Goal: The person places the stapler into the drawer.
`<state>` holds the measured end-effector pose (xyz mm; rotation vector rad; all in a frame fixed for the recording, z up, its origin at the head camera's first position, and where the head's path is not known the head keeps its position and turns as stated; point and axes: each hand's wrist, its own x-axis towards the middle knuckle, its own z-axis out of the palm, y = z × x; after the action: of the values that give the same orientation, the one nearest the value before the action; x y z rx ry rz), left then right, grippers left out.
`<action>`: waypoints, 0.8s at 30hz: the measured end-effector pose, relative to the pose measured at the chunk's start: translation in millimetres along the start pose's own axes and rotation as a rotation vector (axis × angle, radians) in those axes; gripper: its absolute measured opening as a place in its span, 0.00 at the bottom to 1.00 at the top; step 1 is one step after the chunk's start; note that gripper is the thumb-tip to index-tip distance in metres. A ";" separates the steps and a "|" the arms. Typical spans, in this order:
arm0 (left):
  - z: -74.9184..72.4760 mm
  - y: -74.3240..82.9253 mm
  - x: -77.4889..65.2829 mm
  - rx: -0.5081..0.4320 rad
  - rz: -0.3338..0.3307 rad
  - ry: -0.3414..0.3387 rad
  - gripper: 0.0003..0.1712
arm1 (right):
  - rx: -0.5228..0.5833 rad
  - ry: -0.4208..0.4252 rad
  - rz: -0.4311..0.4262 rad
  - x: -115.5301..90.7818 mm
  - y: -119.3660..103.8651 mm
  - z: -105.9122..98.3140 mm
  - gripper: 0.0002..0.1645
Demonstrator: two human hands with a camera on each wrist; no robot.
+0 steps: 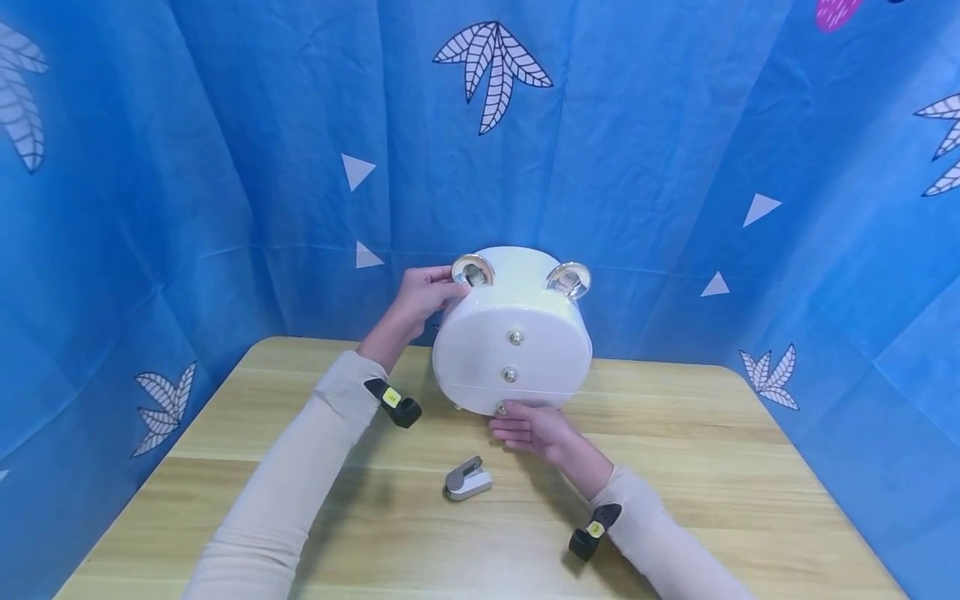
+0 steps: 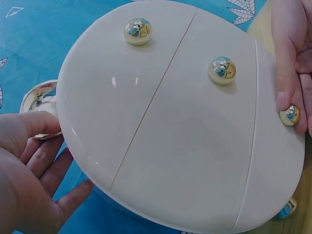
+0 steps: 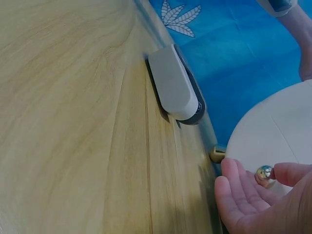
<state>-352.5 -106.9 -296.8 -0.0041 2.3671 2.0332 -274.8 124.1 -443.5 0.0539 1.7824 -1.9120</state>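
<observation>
Box (image 1: 536, 354) between left hand (image 1: 426, 297) gripping ear (image 1: 474, 268), right hand (image 1: 546, 432) pinching bottom knob (image 2: 291, 115).

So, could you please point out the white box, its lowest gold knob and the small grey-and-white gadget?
White box (image 1: 512, 356): head view, on the middle of its front.
Lowest gold knob (image 2: 290, 115): left wrist view, on its shiny rounded face.
Grey-and-white gadget (image 3: 174, 83): right wrist view, on its pale casing.

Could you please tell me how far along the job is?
Done: the left grip already holds one gold ear of the white box. In hand: the right grip pinches the bottom knob. Remaining, probably: opening the bottom drawer, where no wide gap shows; the stapler lies on the table.
</observation>
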 end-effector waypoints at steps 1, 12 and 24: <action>0.9 0.3 -0.4 0.005 0.002 0.007 0.27 | -0.006 0.011 -0.004 0.0 0.3 0.2 0.27; 5.9 1.2 -2.8 0.006 0.037 0.069 0.26 | -0.060 0.044 -0.054 -1.9 2.0 3.0 0.27; 7.5 -0.2 -3.1 -0.017 0.072 0.102 0.25 | -0.104 0.053 -0.083 -7.8 4.7 5.9 0.28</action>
<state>-349.3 -99.5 -298.0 -0.0247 2.4432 2.1349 -264.3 121.3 -444.1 -0.0063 1.9451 -1.8874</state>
